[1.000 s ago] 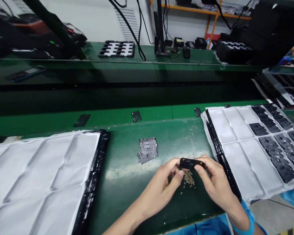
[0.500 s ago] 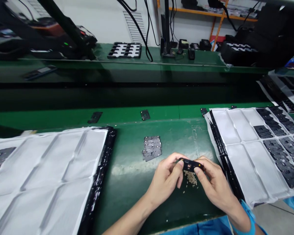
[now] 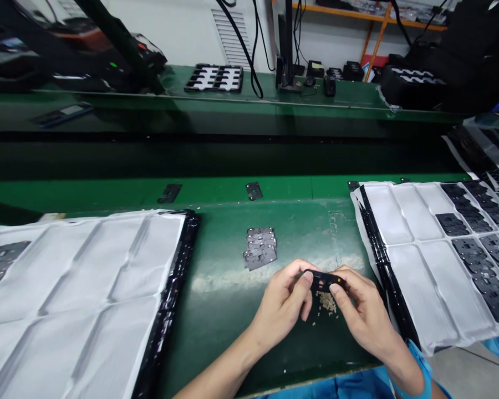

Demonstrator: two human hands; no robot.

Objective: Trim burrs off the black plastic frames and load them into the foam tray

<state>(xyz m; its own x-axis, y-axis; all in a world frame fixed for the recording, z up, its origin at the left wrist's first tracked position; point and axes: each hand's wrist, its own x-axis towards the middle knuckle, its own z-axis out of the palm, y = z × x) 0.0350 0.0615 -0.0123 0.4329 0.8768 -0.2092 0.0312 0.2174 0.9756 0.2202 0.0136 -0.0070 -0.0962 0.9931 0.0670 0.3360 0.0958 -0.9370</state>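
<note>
Between my two hands is a small black plastic part (image 3: 322, 281) with cut-outs and a yellow spot near its right end. My left hand (image 3: 286, 293) pinches its left end between thumb and fingers. On the other end, my right hand (image 3: 361, 305) grips with the thumb in front and fingers behind. Just below the part, a small heap of tiny tan pieces (image 3: 326, 302) lies on the green work surface (image 3: 224, 321). Left of my hands, several flat dark plates (image 3: 260, 247) lie overlapped in a short row.
A white-lined tray (image 3: 87, 271) stands at the left, with dark plates in one compartment. At the right, another white-lined tray (image 3: 432, 277) holds rows of dark plates. Single plates (image 3: 254, 191) lie along the back ledge. Behind is a dark conveyor-like channel (image 3: 216, 158).
The view has shifted slightly, so the background and trays sit a little differently in the picture. Both hands keep their hold on the black part with almost no movement.
</note>
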